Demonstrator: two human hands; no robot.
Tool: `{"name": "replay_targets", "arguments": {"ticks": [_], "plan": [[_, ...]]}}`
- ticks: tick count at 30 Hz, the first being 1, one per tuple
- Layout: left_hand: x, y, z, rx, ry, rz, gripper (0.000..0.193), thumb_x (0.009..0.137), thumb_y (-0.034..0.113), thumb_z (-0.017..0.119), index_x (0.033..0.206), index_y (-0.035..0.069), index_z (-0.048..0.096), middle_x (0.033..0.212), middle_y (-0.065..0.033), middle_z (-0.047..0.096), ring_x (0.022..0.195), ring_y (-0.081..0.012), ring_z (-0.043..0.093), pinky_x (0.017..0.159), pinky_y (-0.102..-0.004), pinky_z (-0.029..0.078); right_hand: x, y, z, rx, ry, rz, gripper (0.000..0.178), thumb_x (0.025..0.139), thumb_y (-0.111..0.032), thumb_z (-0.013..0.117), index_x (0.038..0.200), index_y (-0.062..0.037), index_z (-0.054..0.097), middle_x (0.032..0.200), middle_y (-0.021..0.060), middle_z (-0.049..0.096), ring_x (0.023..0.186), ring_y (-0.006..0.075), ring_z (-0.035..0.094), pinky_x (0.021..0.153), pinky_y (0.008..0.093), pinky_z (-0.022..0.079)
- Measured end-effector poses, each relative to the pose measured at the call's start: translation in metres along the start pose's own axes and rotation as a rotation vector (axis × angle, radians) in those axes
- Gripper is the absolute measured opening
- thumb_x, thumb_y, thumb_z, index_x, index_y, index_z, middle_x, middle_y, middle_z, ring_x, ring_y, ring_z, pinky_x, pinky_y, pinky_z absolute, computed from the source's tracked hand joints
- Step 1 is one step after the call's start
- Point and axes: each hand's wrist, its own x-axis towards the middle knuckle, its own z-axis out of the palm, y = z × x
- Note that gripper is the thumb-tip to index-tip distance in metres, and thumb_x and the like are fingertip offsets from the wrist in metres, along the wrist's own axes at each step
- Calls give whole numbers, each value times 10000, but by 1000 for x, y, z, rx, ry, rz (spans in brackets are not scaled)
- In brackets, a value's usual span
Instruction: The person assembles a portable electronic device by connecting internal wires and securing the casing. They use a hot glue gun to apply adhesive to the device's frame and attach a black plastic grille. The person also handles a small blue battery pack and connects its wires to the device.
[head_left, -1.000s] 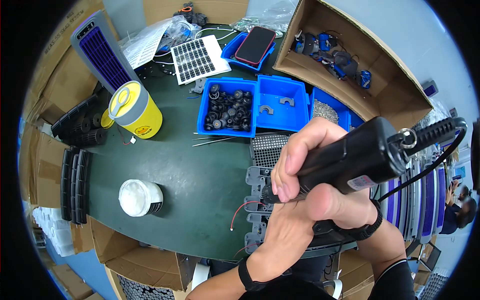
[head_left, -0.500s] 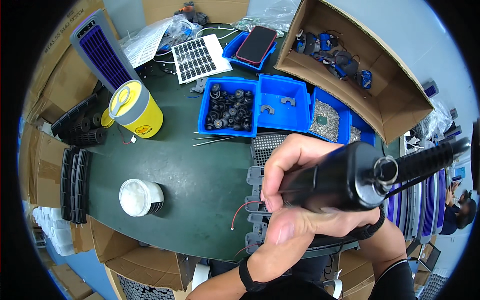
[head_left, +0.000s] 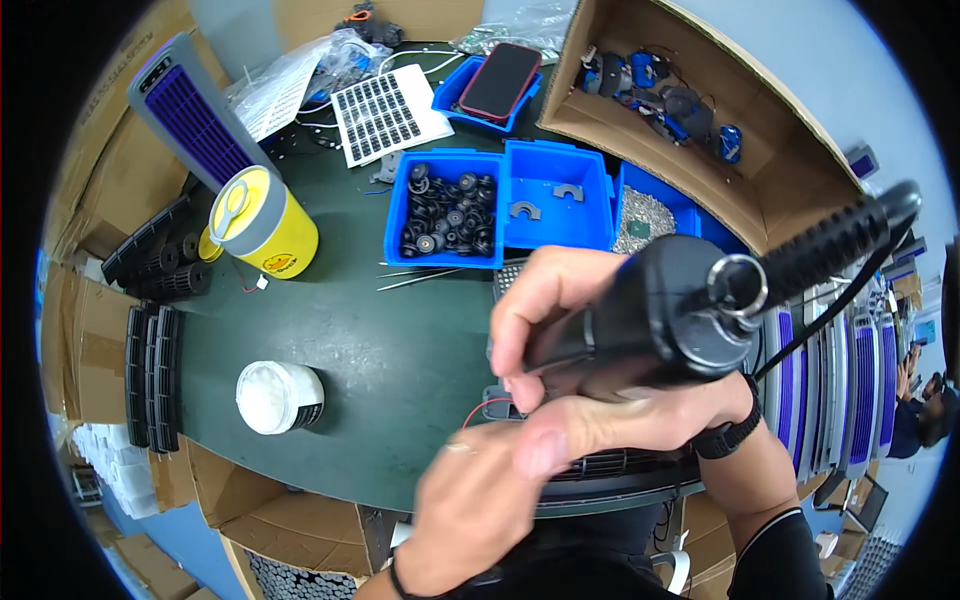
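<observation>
Gripped in my right hand [head_left: 600,410] is a black corded electric screwdriver [head_left: 670,315], with a metal ring and a ribbed cable sleeve at its top end. Its tip is hidden behind my fingers. Below it, grey plastic housings [head_left: 497,402] lie on the bench, mostly covered by my hands; a thin red wire runs from one. My left hand [head_left: 475,500] is near the bench's front edge, just below the right thumb. Motion smears it, and its fingers are hidden, so I cannot see whether it holds anything.
A green bench [head_left: 350,330] carries a white tub [head_left: 279,397], a yellow cup [head_left: 270,225], a blue bin [head_left: 447,212] of black wheels and a blue bin [head_left: 560,225] with two grey clips. A cardboard box [head_left: 780,170] of motors sits at the right; black rollers [head_left: 152,380] lie left.
My left hand has pulled away from the screwdriver, down and to the left. The screwdriver and my right hand have shifted slightly up and left. The whole view has moved a little too.
</observation>
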Motion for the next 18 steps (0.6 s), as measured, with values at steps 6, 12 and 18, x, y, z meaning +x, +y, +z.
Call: {"name": "replay_targets", "arguments": {"ticks": [6, 12, 18], "plan": [[-30, -21, -31, -169, -254, -551, 488, 931, 221, 823, 1317, -22, 649, 1244, -190, 674, 855, -263, 762, 707, -352, 619, 5, -4, 2, -61, -23, 1, 474, 763, -254, 989, 1022, -24, 666, 878, 33, 686, 767, 92, 660, 662, 257, 520], [-47, -22, -14, -407, -281, -582, 628, 883, 206, 880, 1410, 7, 603, 1290, -164, 647, 906, -243, 753, 698, -320, 608, 1, -10, 8, 17, 7, 6, 452, 766, -264, 987, 1008, -26, 689, 893, 16, 679, 784, 100, 666, 693, 260, 530], [-44, -28, 8, -702, -173, -840, 568, 853, 100, 895, 1335, -35, 627, 1124, -80, 668, 666, -37, 607, 557, -223, 487, 2, -27, -5, -127, 163, -170, 422, 760, -208, 962, 1000, -25, 667, 890, 59, 681, 801, 128, 669, 720, 281, 531]]}}
